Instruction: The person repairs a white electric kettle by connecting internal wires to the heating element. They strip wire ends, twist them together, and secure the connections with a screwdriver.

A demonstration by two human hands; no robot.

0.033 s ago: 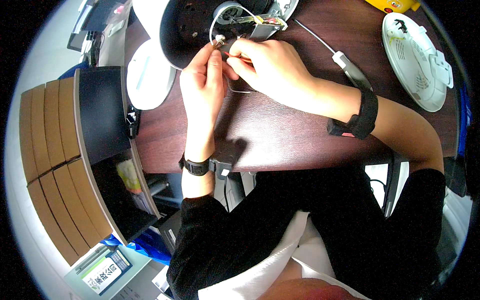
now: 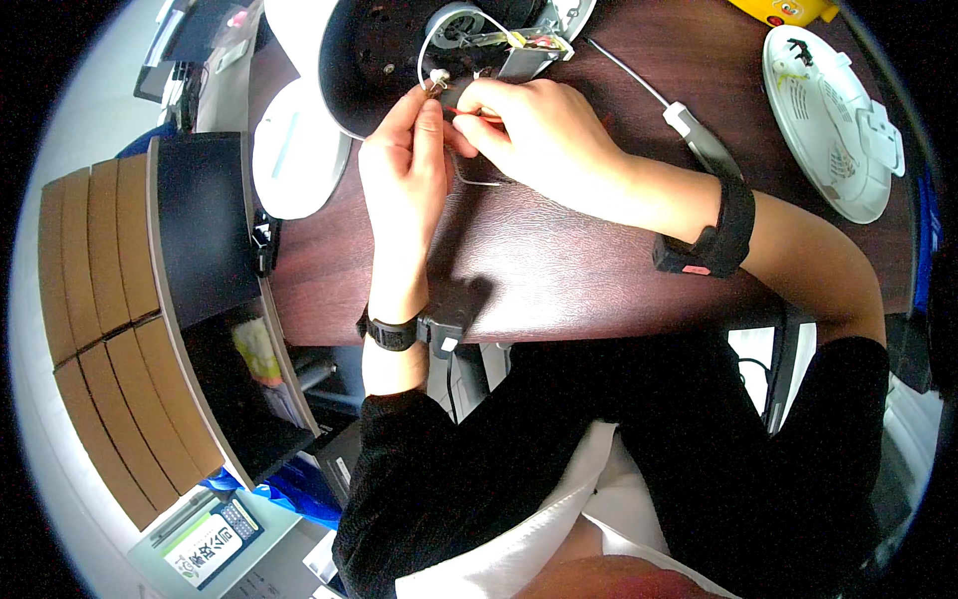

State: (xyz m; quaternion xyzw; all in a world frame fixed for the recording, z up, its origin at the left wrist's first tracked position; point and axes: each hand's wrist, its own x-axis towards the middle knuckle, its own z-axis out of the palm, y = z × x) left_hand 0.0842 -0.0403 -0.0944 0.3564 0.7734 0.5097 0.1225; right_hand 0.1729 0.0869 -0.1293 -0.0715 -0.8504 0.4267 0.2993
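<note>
An opened appliance housing (image 2: 359,60), white outside and dark inside, lies at the far edge of the table. Wires and a small white connector (image 2: 439,75) come out at its opening. Just below that connector, the thumb and fingers of my left hand (image 2: 404,170) pinch thin wires. My right hand (image 2: 549,135) is closed beside it, its fingertips pinching a red wire (image 2: 458,113) mostly hidden by the fingers. A thin pale wire (image 2: 479,183) hangs out below my hands over the dark wood table (image 2: 559,270).
A screwdriver (image 2: 689,125) lies beyond my right forearm. A white vented cover (image 2: 823,125) rests at the right, near a yellow object (image 2: 783,10). One white oval part (image 2: 299,150) sits left of my left hand. A shelf unit with brown boxes (image 2: 110,250) stands at the left.
The red wire shows less between my right fingertips. Both hands stay in nearly the same place.
</note>
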